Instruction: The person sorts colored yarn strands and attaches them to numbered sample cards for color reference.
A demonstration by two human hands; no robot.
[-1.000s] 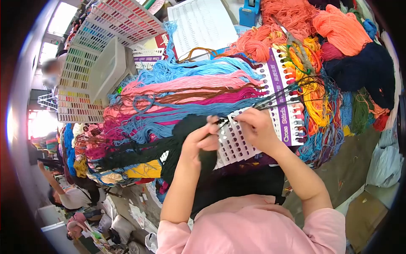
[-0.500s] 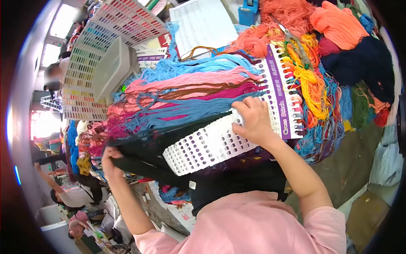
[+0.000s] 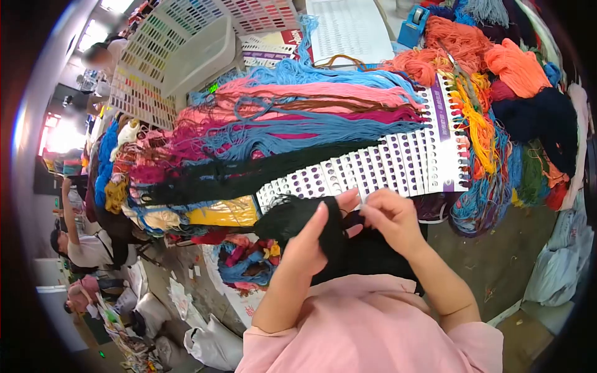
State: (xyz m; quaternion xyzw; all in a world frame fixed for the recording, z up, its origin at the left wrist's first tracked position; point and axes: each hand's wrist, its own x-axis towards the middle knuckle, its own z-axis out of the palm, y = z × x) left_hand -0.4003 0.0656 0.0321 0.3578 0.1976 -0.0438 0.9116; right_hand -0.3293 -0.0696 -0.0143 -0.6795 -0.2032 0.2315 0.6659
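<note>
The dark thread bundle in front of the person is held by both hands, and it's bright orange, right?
Not quite. In the head view both the left hand and the right hand do hold the thread bundle, but it is black, not bright orange.

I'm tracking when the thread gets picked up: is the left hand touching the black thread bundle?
Touching. The head view shows the left hand wrapped around the black thread bundle, fingers pressed into it with no gap.
</note>
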